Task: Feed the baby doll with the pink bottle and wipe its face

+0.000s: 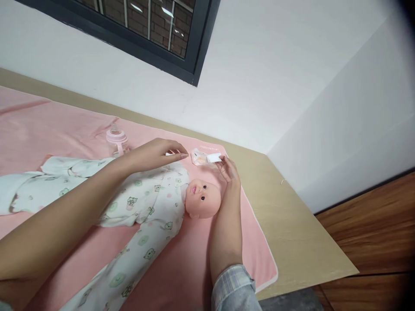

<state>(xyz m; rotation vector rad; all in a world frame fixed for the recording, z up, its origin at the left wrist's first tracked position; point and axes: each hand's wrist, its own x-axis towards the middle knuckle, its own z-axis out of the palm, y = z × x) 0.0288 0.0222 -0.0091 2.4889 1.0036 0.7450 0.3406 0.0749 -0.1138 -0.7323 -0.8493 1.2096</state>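
Note:
A baby doll (202, 198) in white bear-print clothes (136, 201) lies on its back on a pink blanket (194, 246), head to the right. My left hand (158, 152) hovers above its chest, with fingers stretched out and no object visible in them. Beyond the doll's head, my right hand (229, 170) pinches a small flat white piece (214, 157) between thumb and fingers; whether it is cloth or paper is unclear. A crinkled clear plastic packet (198, 158) rests on the blanket just left of that piece, between both hands.
Behind the doll stands a pink-lidded baby bottle (116, 138) with handles, partly hidden by my left arm. The blanket covers part of a beige tabletop (285, 224). A white wall (246, 77) with a dark-framed window (191, 65) closes off the back.

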